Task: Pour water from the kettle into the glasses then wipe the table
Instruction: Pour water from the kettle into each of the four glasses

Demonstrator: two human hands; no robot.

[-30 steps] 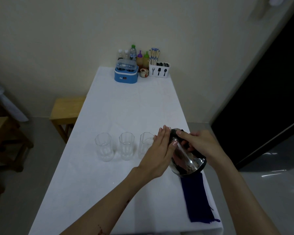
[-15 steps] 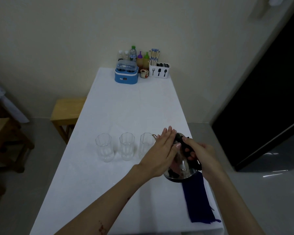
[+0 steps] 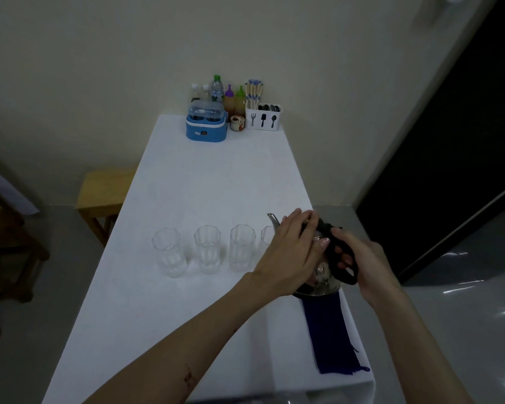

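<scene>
A steel kettle (image 3: 321,275) with a black handle is held over the right side of the white table (image 3: 210,185). My right hand (image 3: 362,263) grips the handle. My left hand (image 3: 292,255) lies flat on the kettle's lid and side, fingers together. The spout (image 3: 273,219) points left and up, above a glass (image 3: 267,236) that my left hand mostly hides. To its left stand three clear glasses in a row: (image 3: 169,252), (image 3: 208,248), (image 3: 242,247). They look empty. A dark blue cloth (image 3: 333,336) lies below the kettle, near the table's right edge.
At the far end stand a blue box (image 3: 206,125), several bottles (image 3: 216,90), a small jar (image 3: 237,123) and a white cutlery holder (image 3: 263,116). A wooden stool (image 3: 102,191) is left of the table. A dark doorway (image 3: 449,141) is on the right.
The kettle has turned more upright and shifted slightly left, its spout now showing above the rightmost glass. Both hands stayed on it.
</scene>
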